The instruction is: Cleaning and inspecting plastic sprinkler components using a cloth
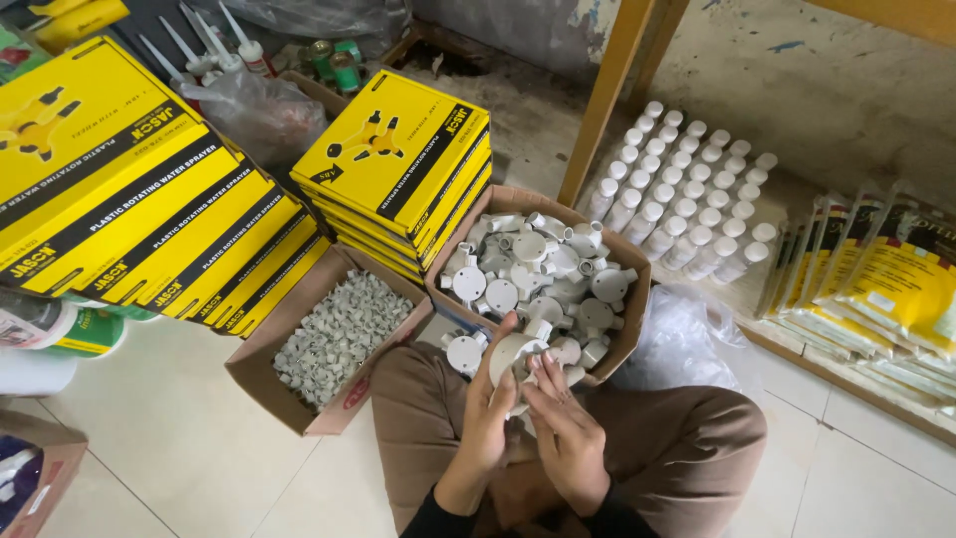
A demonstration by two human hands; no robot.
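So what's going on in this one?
A person sits on the tiled floor, with both hands on a round white plastic fitting over their lap. The left hand cups it from the side and the right hand works at its underside. Just ahead is an open cardboard box heaped with similar white fittings, and beside it a second box of small grey pieces. Stacks of yellow boxes stand behind.

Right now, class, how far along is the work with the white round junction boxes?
Nothing shows as finished: no sorted pile is visible. In hand: both the left hand and right hand grip one white junction box. Left: the cardboard box heaped with junction boxes.
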